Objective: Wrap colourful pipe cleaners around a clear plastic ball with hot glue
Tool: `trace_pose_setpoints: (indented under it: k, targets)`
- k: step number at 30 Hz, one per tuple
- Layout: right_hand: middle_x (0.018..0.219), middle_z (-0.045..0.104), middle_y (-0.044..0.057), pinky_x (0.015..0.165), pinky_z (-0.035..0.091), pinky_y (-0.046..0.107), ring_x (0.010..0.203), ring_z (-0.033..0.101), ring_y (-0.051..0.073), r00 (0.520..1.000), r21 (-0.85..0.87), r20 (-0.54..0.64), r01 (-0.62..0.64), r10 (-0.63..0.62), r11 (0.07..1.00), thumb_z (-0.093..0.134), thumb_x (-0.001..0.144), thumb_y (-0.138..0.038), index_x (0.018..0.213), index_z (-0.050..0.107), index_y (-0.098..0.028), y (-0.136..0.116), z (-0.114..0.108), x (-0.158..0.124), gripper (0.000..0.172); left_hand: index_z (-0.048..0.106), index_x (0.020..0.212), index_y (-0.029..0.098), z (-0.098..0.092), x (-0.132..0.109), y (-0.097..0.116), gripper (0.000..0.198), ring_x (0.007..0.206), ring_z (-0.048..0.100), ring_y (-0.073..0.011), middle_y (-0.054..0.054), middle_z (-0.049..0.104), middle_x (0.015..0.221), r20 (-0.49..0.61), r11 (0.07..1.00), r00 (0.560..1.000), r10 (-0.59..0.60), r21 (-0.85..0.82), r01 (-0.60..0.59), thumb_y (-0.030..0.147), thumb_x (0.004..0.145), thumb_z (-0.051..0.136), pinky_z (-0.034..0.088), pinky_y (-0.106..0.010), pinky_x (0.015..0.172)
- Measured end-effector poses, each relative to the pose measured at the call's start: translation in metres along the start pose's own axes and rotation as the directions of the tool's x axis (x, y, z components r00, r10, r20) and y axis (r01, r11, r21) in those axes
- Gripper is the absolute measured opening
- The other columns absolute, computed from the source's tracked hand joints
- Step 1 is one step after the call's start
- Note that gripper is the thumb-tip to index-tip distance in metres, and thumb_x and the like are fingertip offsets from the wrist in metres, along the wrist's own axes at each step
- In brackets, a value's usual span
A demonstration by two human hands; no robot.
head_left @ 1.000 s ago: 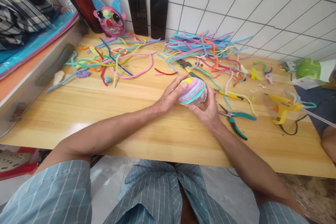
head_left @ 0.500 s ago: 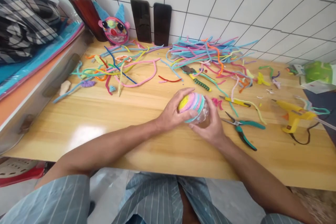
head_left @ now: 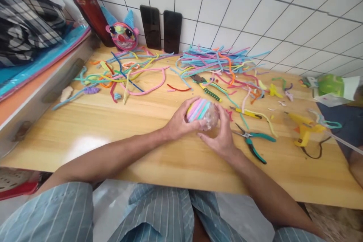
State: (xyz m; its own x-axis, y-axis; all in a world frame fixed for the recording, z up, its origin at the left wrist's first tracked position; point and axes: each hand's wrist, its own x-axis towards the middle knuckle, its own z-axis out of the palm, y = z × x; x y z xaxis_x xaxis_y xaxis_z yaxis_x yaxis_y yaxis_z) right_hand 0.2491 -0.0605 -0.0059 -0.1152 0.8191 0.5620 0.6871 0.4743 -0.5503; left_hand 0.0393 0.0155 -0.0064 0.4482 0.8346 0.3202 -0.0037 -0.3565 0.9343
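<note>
Between my two hands, just above the wooden table, is a clear plastic ball partly covered with rows of fuzzy pipe cleaners in yellow, pink, purple and teal. My left hand grips its covered side, thumb in front. Curved loosely around the bare right side is my right hand, fingertips against the ball and thumb low beneath it. To the right lie teal-handled pliers, spread apart, and a yellow craft knife. Behind the ball is a green-and-yellow-handled tool.
A pipe-cleaner bundle lies at the back, with loose pipe cleaners to its left. A decorated face ball, two phones and a red flask stand along the wall. A yellow glue gun and another person's arm are right.
The ball has turned in my hands, so its stripes slant differently and more of the bare plastic shows. My right thumb sits slightly away from it. The whole view has shifted a little.
</note>
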Motion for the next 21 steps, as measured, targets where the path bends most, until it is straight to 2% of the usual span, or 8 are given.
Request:
trace_pose_setpoints:
  k: [3, 7, 12, 16, 21]
  targets:
    - [0.176, 0.047, 0.025, 0.128, 0.051, 0.070, 0.162, 0.052, 0.043, 0.998, 0.091, 0.027, -0.054, 0.052, 0.994, 0.087, 0.091, -0.060, 0.180, 0.021, -0.025, 0.007, 0.005, 0.000, 0.116, 0.048, 0.164, 0.021, -0.001, 0.007, 0.001, 0.099, 0.155, 0.058, -0.0385, -0.019, 0.056, 0.168, -0.010, 0.999, 1.000, 0.015, -0.051, -0.016, 0.081, 0.090, 0.075, 0.047, -0.055, 0.133]
    - [0.175, 0.048, 0.026, 0.129, 0.050, 0.068, 0.162, 0.053, 0.042, 0.993, 0.134, 0.001, -0.118, 0.119, 0.984, 0.086, 0.091, -0.063, 0.176, 0.027, -0.023, 0.012, 0.012, 0.001, 0.111, 0.054, 0.156, 0.017, -0.004, 0.012, 0.002, 0.092, 0.146, 0.065, -0.0355, -0.019, 0.065, 0.159, 0.028, 0.996, 0.999, 0.020, -0.085, -0.018, 0.084, 0.095, 0.066, 0.050, -0.051, 0.129]
    - [0.170, 0.054, 0.025, 0.129, 0.051, 0.068, 0.159, 0.055, 0.042, 0.998, 0.060, 0.015, -0.067, 0.066, 0.996, 0.089, 0.089, -0.057, 0.176, 0.031, -0.023, 0.010, 0.010, 0.004, 0.110, 0.057, 0.155, 0.017, -0.005, 0.013, 0.002, 0.088, 0.144, 0.067, -0.0345, -0.018, 0.069, 0.156, 0.003, 0.999, 1.000, 0.018, -0.048, -0.018, 0.083, 0.098, 0.062, 0.051, -0.051, 0.128]
    - [0.173, 0.052, 0.023, 0.130, 0.050, 0.067, 0.163, 0.052, 0.041, 0.999, 0.042, 0.045, -0.029, 0.027, 0.999, 0.089, 0.091, -0.046, 0.177, 0.027, -0.025, 0.007, 0.008, 0.005, 0.108, 0.058, 0.157, 0.018, -0.007, 0.013, -0.002, 0.086, 0.144, 0.067, -0.0331, -0.017, 0.069, 0.157, 0.022, 1.000, 1.000, 0.008, -0.002, -0.007, 0.082, 0.099, 0.062, 0.051, -0.047, 0.127]
    - [0.177, 0.048, 0.021, 0.133, 0.047, 0.067, 0.166, 0.049, 0.040, 0.994, 0.117, 0.067, -0.099, 0.092, 0.988, 0.087, 0.093, -0.057, 0.178, 0.025, -0.027, 0.006, 0.010, 0.003, 0.110, 0.058, 0.156, 0.019, -0.008, 0.012, -0.002, 0.080, 0.149, 0.064, -0.0319, -0.016, 0.068, 0.158, 0.013, 1.000, 1.000, 0.020, 0.015, -0.020, 0.081, 0.105, 0.052, 0.049, -0.045, 0.129]
